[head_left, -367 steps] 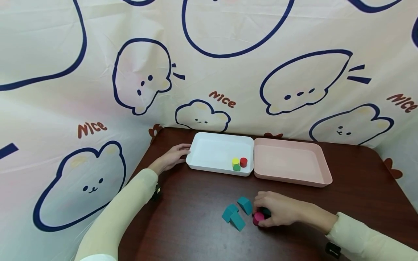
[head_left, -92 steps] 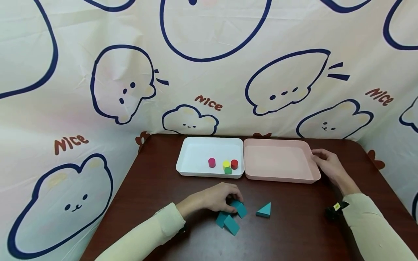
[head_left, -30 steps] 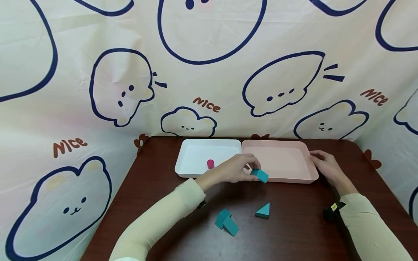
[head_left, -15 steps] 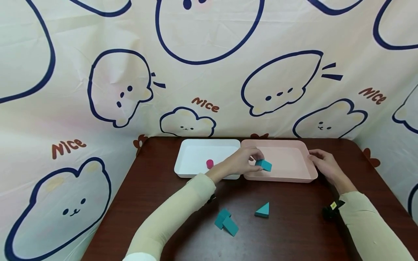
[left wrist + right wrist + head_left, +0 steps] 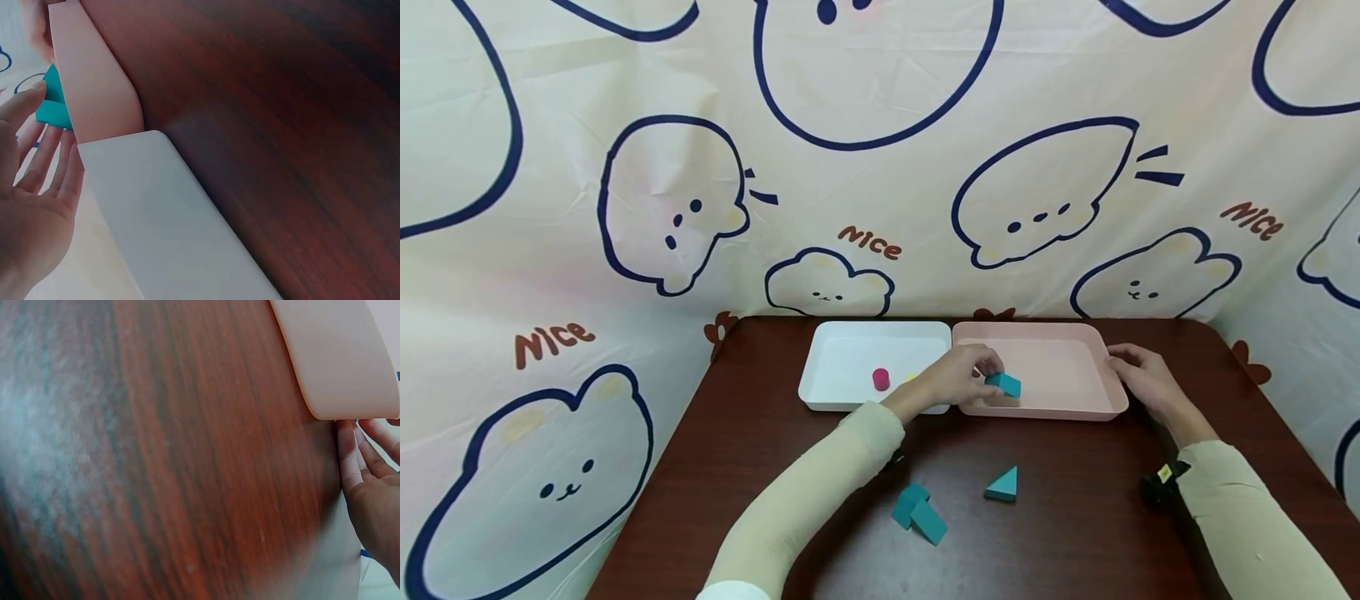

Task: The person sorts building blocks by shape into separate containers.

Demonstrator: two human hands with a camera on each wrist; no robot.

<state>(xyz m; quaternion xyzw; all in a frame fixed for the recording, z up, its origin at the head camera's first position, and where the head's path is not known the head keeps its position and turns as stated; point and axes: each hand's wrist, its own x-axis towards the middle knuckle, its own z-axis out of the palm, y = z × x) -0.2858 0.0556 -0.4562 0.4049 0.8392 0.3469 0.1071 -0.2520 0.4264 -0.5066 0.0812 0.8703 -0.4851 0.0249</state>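
My left hand (image 5: 958, 375) pinches a teal triangular block (image 5: 1004, 384) between thumb and fingers, over the left part of the pink tray (image 5: 1063, 350). In the left wrist view, the block (image 5: 55, 103) shows just behind the tray's wall, with the thumb against it. Whether it touches the tray floor I cannot tell. My right hand (image 5: 1150, 383) rests against the pink tray's right end, its fingers fairly straight at the wall in the right wrist view. Two more teal blocks (image 5: 928, 522) lie touching on the table, and another teal triangular block (image 5: 1002, 485) lies apart to their right.
A white tray (image 5: 842, 350) adjoins the pink one on the left. Inside it sit a magenta cylinder (image 5: 881, 379) and a yellow piece (image 5: 912, 377), mostly hidden by my left hand. A printed cloth (image 5: 850, 192) hangs behind the brown table (image 5: 1075, 517).
The magenta cylinder, earlier in my right hand, is now in the white tray. My right hand moved to the pink tray's end. My left hand carried a teal block from the table to the pink tray.
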